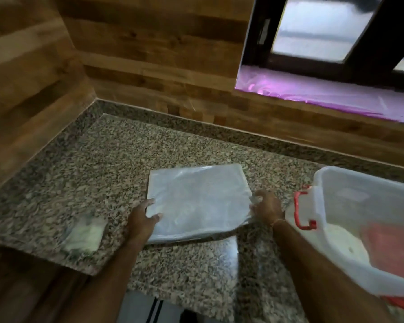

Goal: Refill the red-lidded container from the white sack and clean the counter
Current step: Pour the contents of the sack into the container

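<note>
**Leftover grains and a crowded bench edge are the risks here**

The sack (pixel 196 201) is lying flat and looks empty on the bench (pixel 103 159), in front of the person. The left hand (pixel 142 217) is gripping its left edge, thumb on top and fingers tucked beneath. The right hand (pixel 266 207) is pinching its right edge with curled fingers. The container (pixel 324 183) is standing open just right of the right hand, with white filling showing in it and its red latch (pixel 301 210) facing the sack.

If the sack is being folded or lifted, any filling clinging inside is likely to shake out onto the speckled stone, where it is hard to spot, leaving the cleaning half done. The right forearm is passing very close to the container wall, so a quick sweep is risking a knock against the open, lidless box. The container is also sitting near the bench's front edge, so a shove could tip it. A pale bundle (pixel 84 234) is resting near the front edge on the left; blur is hiding what it is, and dragging the sack that way could push it off.
</note>
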Demonstrator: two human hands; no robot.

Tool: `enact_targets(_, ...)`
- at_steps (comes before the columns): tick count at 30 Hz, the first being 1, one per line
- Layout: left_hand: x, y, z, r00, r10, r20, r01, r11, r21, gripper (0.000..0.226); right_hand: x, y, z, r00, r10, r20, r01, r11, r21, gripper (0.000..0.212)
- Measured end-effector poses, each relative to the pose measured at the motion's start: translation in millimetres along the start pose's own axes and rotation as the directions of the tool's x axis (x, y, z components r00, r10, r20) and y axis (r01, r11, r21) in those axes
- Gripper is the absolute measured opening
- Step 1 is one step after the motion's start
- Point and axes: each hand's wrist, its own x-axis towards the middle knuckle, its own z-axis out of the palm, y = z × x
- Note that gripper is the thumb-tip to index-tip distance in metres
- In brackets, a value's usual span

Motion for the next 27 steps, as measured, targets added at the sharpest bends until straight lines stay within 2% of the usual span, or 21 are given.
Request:
enact_targets(4,0.5,-34.7,4.0,0.999,0.048,-0.011,-0.045,0.988,0.144,0.048,-15.5,19.7,21.0,0.999,0.005,0.039,-0.005,1.000,-0.011,0.019)
enact_targets(5,-0.1,-39.4,4.2,0.999,0.050,-0.014,-0.047,0.986,0.159,0.049,-16.9,25.6,27.3,1.000,-0.007,0.028,0.007,1.000,0.003,0.015)
enact_targets(8,5.1,-52.4,5.8,0.998,0.049,-0.032,-0.039,0.965,0.258,0.054,-11.4,50.9,45.3,0.995,-0.050,-0.088,0.048,0.999,-0.026,0.020)
enact_targets(11,1.0,-44.3,7.1,0.998,0.035,-0.048,-0.017,0.940,0.341,0.055,-23.1,37.3,39.6,0.993,-0.083,-0.079,0.077,0.994,-0.078,0.015)
enact_targets(13,-9.6,-25.3,7.8,0.996,0.054,-0.064,-0.021,0.898,0.439,0.054,-26.3,30.6,35.7,0.994,-0.093,-0.049,0.087,0.990,-0.114,0.018)
enact_targets(16,-21.3,6.6,11.1,0.994,0.088,-0.066,-0.043,0.861,0.507,0.062,-37.0,13.7,29.1,0.980,-0.166,-0.113,0.152,0.981,-0.119,0.025)
enact_targets(20,-28.0,66.8,22.6,0.974,0.224,-0.020,-0.186,0.852,0.489,0.072,-53.7,-21.7,1.6,0.953,-0.264,-0.148,0.264,0.964,-0.020,0.059)
enact_targets(24,-47.3,136.5,41.5,0.914,0.406,-0.003,-0.354,0.798,0.487,0.073,-66.0,-46.3,-52.1,0.864,-0.431,-0.259,0.460,0.886,0.060,0.059)
enact_targets(27,-73.5,179.3,61.4,0.860,0.510,0.019,-0.454,0.748,0.483,0.073,-76.0,-44.1,-104.3,0.779,-0.504,-0.374,0.565,0.822,0.070,0.056)
